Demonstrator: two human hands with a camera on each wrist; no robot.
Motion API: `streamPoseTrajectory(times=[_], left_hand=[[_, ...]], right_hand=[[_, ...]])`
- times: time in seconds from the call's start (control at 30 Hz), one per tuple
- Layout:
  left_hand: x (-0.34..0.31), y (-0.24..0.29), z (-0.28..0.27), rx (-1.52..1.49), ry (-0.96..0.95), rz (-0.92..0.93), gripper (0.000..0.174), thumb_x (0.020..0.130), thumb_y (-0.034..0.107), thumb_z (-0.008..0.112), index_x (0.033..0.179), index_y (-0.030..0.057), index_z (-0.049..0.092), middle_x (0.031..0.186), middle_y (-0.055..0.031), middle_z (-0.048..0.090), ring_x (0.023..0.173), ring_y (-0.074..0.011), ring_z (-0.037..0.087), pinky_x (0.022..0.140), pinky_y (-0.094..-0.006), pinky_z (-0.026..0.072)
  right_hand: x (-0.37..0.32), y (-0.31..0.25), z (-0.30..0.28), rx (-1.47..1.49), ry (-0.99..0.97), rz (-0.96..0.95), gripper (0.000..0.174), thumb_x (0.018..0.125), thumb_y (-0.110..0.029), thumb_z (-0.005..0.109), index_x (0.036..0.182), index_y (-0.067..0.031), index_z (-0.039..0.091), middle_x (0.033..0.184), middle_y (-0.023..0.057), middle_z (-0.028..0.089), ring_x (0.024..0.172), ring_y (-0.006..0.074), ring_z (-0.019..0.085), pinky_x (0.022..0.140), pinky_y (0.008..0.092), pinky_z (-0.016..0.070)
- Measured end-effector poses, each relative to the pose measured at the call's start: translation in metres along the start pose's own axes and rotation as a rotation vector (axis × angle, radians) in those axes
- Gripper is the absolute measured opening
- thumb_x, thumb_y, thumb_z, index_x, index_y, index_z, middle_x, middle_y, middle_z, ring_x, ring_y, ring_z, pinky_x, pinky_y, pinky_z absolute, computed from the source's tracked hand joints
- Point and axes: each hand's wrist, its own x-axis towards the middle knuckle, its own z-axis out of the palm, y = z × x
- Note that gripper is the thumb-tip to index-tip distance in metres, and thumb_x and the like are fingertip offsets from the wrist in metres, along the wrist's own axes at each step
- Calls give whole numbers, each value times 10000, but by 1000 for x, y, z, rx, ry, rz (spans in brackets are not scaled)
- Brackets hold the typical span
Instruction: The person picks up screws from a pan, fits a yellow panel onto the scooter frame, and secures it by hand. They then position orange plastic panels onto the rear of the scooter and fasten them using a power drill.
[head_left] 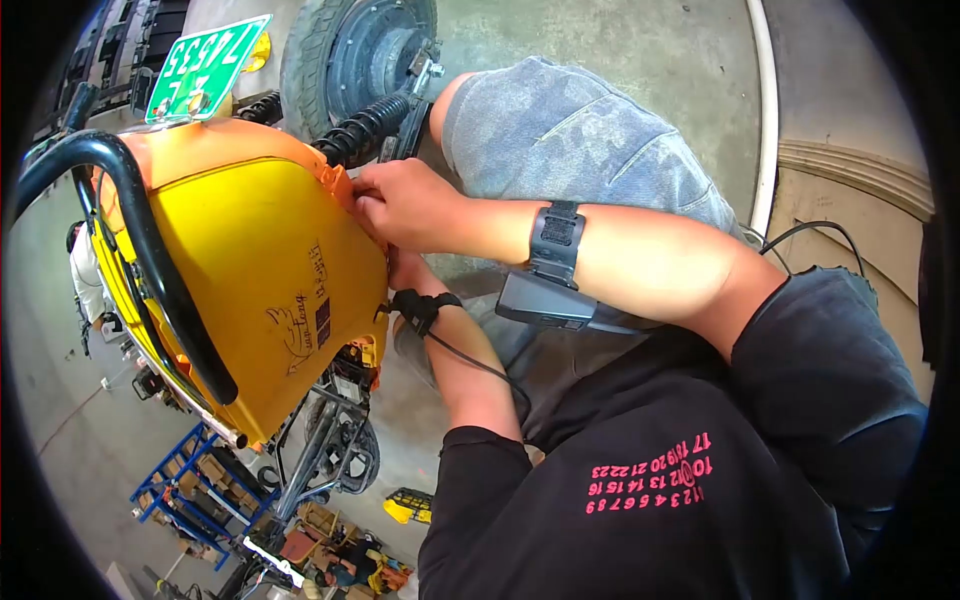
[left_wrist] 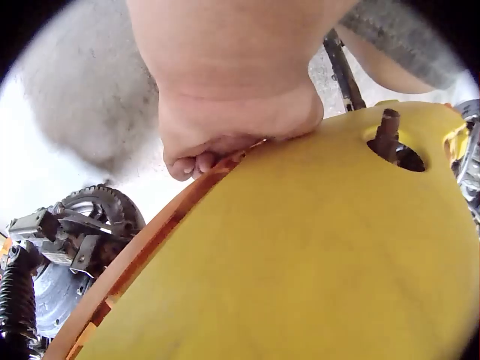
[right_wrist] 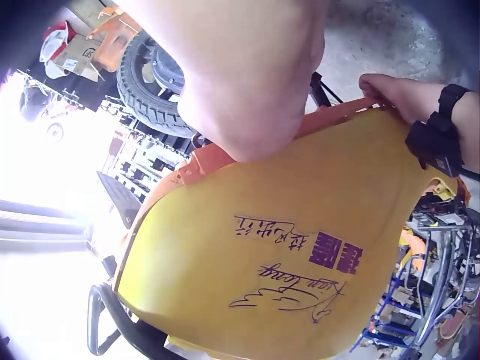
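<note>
A yellow body panel (head_left: 250, 260) with printed lettering stands beside the person, bordered by an orange panel (head_left: 235, 140). At the panel's rear edge the right hand (head_left: 405, 205) has curled fingers and pinches the orange edge; its fingertips are partly hidden. Just below, the left hand (head_left: 405, 268) is mostly hidden behind the yellow panel's edge. In the left wrist view, the left hand (left_wrist: 232, 112) curls its fingers round the orange edge strip (left_wrist: 142, 262). The right wrist view shows the right hand (right_wrist: 244, 112) over the orange edge (right_wrist: 199, 165), fingers hidden.
A black tubular bar (head_left: 140, 185) curves beside the yellow panel. Behind are a wheel (head_left: 355, 65), a coil spring (head_left: 370, 130) and a green plate (head_left: 205, 68). A blue rack (head_left: 195, 490) and loose parts lie beyond. The person's knee is close to the hands.
</note>
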Motion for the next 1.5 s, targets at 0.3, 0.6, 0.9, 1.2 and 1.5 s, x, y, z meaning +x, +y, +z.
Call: streamPoseTrajectory(times=[0.3, 0.6, 0.9, 1.2, 1.5], left_hand=[[3, -4, -2, -34, -16, -53, 476, 947, 306, 525, 1335, 32, 484, 1317, -60, 509, 1256, -176, 449, 1039, -342, 346], [-11, -17, -6, -687, 7, -480, 486, 944, 306, 538, 1341, 33, 477, 1315, -53, 503, 1256, -169, 448, 1036, -325, 354], [-6, 4, -38, -648, -19, -561, 442, 968, 307, 497, 1331, 54, 485, 1349, -47, 490, 1299, -179, 406, 1089, -367, 312], [3, -5, -31, -74, -68, -78, 234, 962, 162, 383, 865, 89, 583, 618, 28, 435, 574, -83, 390, 629, -253, 342], [3, -10, -29, 18, 34, -39, 222, 947, 189, 399, 842, 96, 571, 614, 29, 419, 565, -90, 378, 617, -263, 329]], right_hand=[[-5, -1, 2, 24, 34, 23, 271, 845, -97, 554, 1069, 15, 656, 973, 219, 685, 942, 350, 676, 815, 382, 527], [-2, 1, 5, 24, 54, 54, 283, 841, -91, 563, 1088, 19, 649, 978, 200, 700, 948, 317, 686, 835, 362, 534], [-2, 4, 7, 17, 62, 24, 263, 854, -99, 566, 1071, 11, 665, 957, 189, 704, 904, 293, 698, 801, 360, 539], [-4, 5, 5, 41, 2, 59, 244, 911, -57, 550, 1125, 30, 626, 937, 145, 719, 865, 181, 703, 744, 298, 543], [-10, 4, 10, 6, 62, 57, 239, 891, -70, 567, 1110, 8, 626, 980, 179, 713, 927, 244, 707, 785, 323, 545]])
